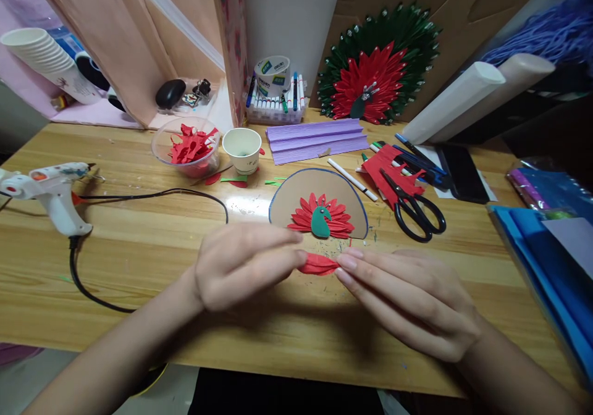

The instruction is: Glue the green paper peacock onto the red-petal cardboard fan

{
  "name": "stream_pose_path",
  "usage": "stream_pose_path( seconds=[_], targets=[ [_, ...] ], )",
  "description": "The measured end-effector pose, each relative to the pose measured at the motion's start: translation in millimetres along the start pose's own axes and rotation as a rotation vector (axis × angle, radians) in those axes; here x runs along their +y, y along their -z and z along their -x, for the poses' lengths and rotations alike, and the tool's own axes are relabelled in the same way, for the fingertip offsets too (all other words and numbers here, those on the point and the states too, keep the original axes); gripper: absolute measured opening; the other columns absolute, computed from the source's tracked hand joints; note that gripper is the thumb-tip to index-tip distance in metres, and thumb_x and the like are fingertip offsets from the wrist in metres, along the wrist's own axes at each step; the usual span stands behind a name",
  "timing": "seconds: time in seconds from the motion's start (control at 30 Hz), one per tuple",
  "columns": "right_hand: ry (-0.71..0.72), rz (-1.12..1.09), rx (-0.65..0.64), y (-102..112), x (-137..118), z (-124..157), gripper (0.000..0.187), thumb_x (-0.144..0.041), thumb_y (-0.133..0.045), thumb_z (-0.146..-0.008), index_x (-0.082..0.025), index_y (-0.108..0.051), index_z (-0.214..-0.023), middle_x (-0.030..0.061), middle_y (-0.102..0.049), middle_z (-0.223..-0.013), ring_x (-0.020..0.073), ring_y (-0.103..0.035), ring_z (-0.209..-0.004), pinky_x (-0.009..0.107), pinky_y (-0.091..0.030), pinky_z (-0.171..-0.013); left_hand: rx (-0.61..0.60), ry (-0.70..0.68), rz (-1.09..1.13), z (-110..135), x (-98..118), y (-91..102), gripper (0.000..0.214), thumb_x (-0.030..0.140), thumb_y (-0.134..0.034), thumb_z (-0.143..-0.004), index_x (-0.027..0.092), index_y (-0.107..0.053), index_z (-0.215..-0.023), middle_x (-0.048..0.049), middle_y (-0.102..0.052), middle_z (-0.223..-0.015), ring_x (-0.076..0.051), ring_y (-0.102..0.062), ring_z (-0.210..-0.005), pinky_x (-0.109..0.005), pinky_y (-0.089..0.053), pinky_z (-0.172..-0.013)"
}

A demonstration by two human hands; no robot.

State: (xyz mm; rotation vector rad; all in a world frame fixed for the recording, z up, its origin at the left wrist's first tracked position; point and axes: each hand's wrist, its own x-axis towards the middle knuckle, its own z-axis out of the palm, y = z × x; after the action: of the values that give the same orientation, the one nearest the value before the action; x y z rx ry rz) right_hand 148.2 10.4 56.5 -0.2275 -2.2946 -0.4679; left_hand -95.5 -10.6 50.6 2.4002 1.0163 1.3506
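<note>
A small red crepe paper petal [319, 264] is stretched between my two hands above the table front. My left hand [248, 264] pinches its left end, and my right hand [407, 291] pinches its right end with the fingertips. Just behind them lies a half-round cardboard piece [319, 183] with a blue edge. Red paper petals [340, 223] fan out on it around a green peacock body [320, 222]. To the right, black-handled scissors [414, 211] lie partly over a cut red paper sheet [386, 171].
A white glue gun [55, 196] with a black cord lies at left. Behind stand a clear bowl of red scraps [189, 149], a paper cup [241, 149] and a marker box [277, 103]. Folded purple paper [315, 140] and a finished green-red peacock [375, 63] are farther back.
</note>
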Motion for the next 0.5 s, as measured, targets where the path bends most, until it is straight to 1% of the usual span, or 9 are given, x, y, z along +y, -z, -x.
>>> stream_pose_path(
  seconds=[0.03, 0.07, 0.1, 0.17, 0.23, 0.3, 0.37, 0.43, 0.5],
  targets=[
    [0.02, 0.005, -0.012, 0, 2, 1, 0.019, -0.004, -0.064, -0.079, -0.022, -0.07, -0.081, -0.0003, -0.072, -0.103, 0.0138, -0.065, -0.102, 0.018, -0.056, -0.09, 0.017, -0.016, 0.095, -4, -4, -3.0, 0.023, 0.011, -0.06, -0.078, 0.022, -0.062, -0.098, -0.0029, -0.07, -0.093, -0.014, -0.067, -0.082, -0.025, -0.055, -0.073],
    [0.043, 0.01, -0.028, 1, 5, 1, 0.02, -0.004, -0.064, -0.079, -0.023, -0.07, -0.083, -0.0009, -0.072, -0.104, 0.0137, -0.065, -0.102, 0.017, -0.057, -0.088, 0.042, 0.066, 0.235, -8, -7, -6.0, 0.024, 0.011, -0.057, -0.08, 0.019, -0.06, -0.102, -0.0052, -0.069, -0.092, -0.016, -0.066, -0.084, -0.027, -0.055, -0.075],
    [0.052, 0.014, -0.046, 1, 7, 2, 0.021, -0.005, -0.063, -0.08, -0.024, -0.069, -0.085, -0.0017, -0.071, -0.105, 0.0134, -0.065, -0.101, 0.017, -0.057, -0.087, 0.011, 0.207, 0.39, -11, -10, -9.0, 0.023, 0.013, -0.052, -0.084, 0.018, -0.059, -0.106, -0.006, -0.067, -0.091, -0.015, -0.066, -0.082, -0.027, -0.055, -0.073],
    [0.033, -0.005, -0.069, 0, 7, 3, 0.023, -0.006, -0.061, -0.082, -0.026, -0.069, -0.089, -0.0034, -0.071, -0.106, 0.013, -0.066, -0.099, 0.017, -0.058, -0.084, -0.048, 0.438, 0.649, -14, -12, -13.5, 0.02, 0.019, -0.045, -0.09, 0.016, -0.059, -0.103, -0.0056, -0.066, -0.085, -0.014, -0.065, -0.078, -0.026, -0.055, -0.071],
    [-0.037, -0.053, -0.075, -2, 2, 4, 0.025, -0.007, -0.061, -0.083, -0.028, -0.068, -0.095, -0.0046, -0.071, -0.105, 0.0132, -0.067, -0.096, 0.017, -0.06, -0.081, -0.11, 0.577, 0.785, -15, -10, -16.0, 0.018, 0.025, -0.047, -0.09, 0.016, -0.062, -0.094, -0.0044, -0.066, -0.082, -0.013, -0.064, -0.075, -0.023, -0.054, -0.069],
    [-0.19, -0.084, -0.06, -5, -8, 3, 0.029, -0.007, -0.06, -0.084, -0.03, -0.066, -0.1, -0.0044, -0.072, -0.104, 0.0148, -0.069, -0.094, 0.021, -0.061, -0.08, -0.14, 0.642, 0.817, -15, -7, -17.5, 0.012, 0.026, -0.057, -0.085, 0.016, -0.063, -0.088, -0.0033, -0.066, -0.082, -0.011, -0.062, -0.074, -0.02, -0.053, -0.068],
    [-0.354, -0.097, -0.055, -8, -19, 2, 0.031, -0.008, -0.058, -0.085, -0.03, -0.064, -0.105, -0.0034, -0.071, -0.104, 0.0166, -0.069, -0.093, 0.025, -0.06, -0.082, -0.134, 0.678, 0.826, -15, -3, -19.3, 0.009, 0.023, -0.064, -0.08, 0.017, -0.063, -0.086, -0.0019, -0.066, -0.082, -0.01, -0.062, -0.072, -0.018, -0.052, -0.067],
    [-0.406, -0.134, -0.053, -9, -24, 1, 0.03, -0.01, -0.058, -0.086, -0.028, -0.064, -0.109, -0.0009, -0.071, -0.105, 0.0176, -0.068, -0.095, 0.027, -0.06, -0.084, -0.114, 0.699, 0.837, -14, -1, -21.3, 0.009, 0.02, -0.067, -0.077, 0.016, -0.062, -0.083, -0.001, -0.065, -0.08, -0.009, -0.062, -0.07, -0.019, -0.053, -0.066],
    [-0.388, -0.198, -0.047, -11, -22, 0, 0.028, -0.012, -0.057, -0.086, -0.026, -0.063, -0.11, 0.0009, -0.071, -0.106, 0.0178, -0.068, -0.096, 0.028, -0.059, -0.084, -0.088, 0.704, 0.841, -14, 0, -23.0, 0.009, 0.018, -0.068, -0.076, 0.016, -0.061, -0.081, -0.0006, -0.065, -0.078, -0.009, -0.062, -0.068, -0.019, -0.053, -0.066]
  ],
)
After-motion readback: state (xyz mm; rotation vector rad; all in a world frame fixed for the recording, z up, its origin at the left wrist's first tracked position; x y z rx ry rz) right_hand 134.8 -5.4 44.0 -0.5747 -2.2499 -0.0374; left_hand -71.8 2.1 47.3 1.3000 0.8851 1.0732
